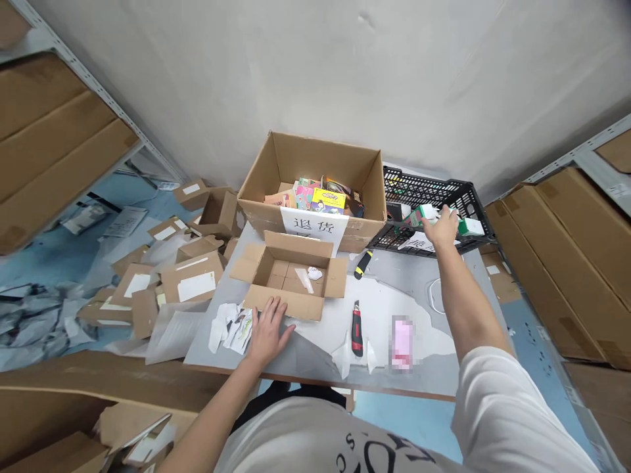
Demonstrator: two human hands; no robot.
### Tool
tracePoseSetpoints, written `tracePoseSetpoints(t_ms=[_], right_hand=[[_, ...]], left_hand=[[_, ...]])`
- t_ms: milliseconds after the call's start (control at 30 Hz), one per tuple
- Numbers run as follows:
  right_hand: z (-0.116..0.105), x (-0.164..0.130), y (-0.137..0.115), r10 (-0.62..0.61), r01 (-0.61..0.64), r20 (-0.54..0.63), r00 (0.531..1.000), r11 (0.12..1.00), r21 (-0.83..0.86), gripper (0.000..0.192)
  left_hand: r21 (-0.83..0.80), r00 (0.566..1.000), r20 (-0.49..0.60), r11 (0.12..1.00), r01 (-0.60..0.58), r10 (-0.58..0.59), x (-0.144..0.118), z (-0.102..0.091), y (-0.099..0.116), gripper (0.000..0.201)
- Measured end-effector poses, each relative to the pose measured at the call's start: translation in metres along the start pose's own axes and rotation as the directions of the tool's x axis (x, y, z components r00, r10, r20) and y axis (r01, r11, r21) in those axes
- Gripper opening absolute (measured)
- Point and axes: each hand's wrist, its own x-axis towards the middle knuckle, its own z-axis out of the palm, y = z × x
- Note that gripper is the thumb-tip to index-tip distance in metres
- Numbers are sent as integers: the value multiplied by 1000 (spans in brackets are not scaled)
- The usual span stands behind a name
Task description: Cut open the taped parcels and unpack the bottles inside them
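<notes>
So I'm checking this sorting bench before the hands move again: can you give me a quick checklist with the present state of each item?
1. Right hand has a grip on the small green-and-white carton over the black plastic crate: ok.
2. Left hand lies flat on the grey tabletop, touching the small open cardboard box: ok.
3. Red-and-black utility knife lies clear of both hands: ok.
4. Knife blade retracted: cannot tell.
5. Small box emptied: not ok, a crumpled white paper scrap remains inside.
6. Large open cardboard box has room left: ok.
</notes>
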Motion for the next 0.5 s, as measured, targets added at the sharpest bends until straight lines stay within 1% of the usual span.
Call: tracePoseSetpoints(t_ms=[67, 100, 167, 200, 233, 267, 300, 333, 367, 400, 433, 467, 500], right_hand=[[1, -36, -5, -119, 125, -81, 990, 989, 79, 67], [6, -59, -7, -160, 173, -106, 981, 977, 128, 67], [25, -115, -13, -217, 238, -107, 970, 936, 258, 65], [38, -146, -16, -227, 238, -72, 971, 913, 331, 65], [53, -176, -20, -211, 204, -27, 977, 891, 406, 64], [69, -205, -25, -201, 154, 48, 978, 866, 475, 64], [84, -231, -31, -207, 101, 143, 968, 839, 535, 66], [99, -254, -38, -229, 53, 237, 944, 815, 577, 68], [112, -272, -46, -284, 32, 325, 902, 796, 605, 72], [122, -286, -55, -346, 36, 385, 856, 782, 623, 74], [130, -295, -65, -418, 66, 421, 805, 768, 638, 72], [136, -301, -75, -480, 100, 442, 758, 755, 648, 68], [139, -305, -85, -533, 141, 448, 718, 741, 656, 62]], left_hand=[[-25, 998, -50, 999, 29, -30, -4, -5, -13, 51], [-44, 994, -87, 997, 62, -66, -8, -6, -22, 51], [-99, 970, -160, 981, 170, -184, -19, -7, -41, 55], [-130, 946, -182, 960, 249, -270, -26, -5, -51, 58], [-158, 913, -181, 927, 340, -365, -33, -2, -61, 63], [-174, 871, -154, 881, 440, -466, -39, 3, -70, 70], [-172, 827, -92, 827, 535, -554, -45, 8, -79, 82], [-154, 788, -7, 779, 608, -616, -49, 15, -86, 96], [-135, 756, 78, 745, 654, -650, -51, 23, -93, 109], [-131, 730, 140, 718, 683, -669, -51, 31, -100, 119], [-157, 716, 160, 698, 698, -680, -48, 39, -105, 124], [-207, 702, 141, 672, 711, -698, -44, 47, -111, 124], [-271, 687, 89, 646, 714, -721, -38, 53, -117, 122]])
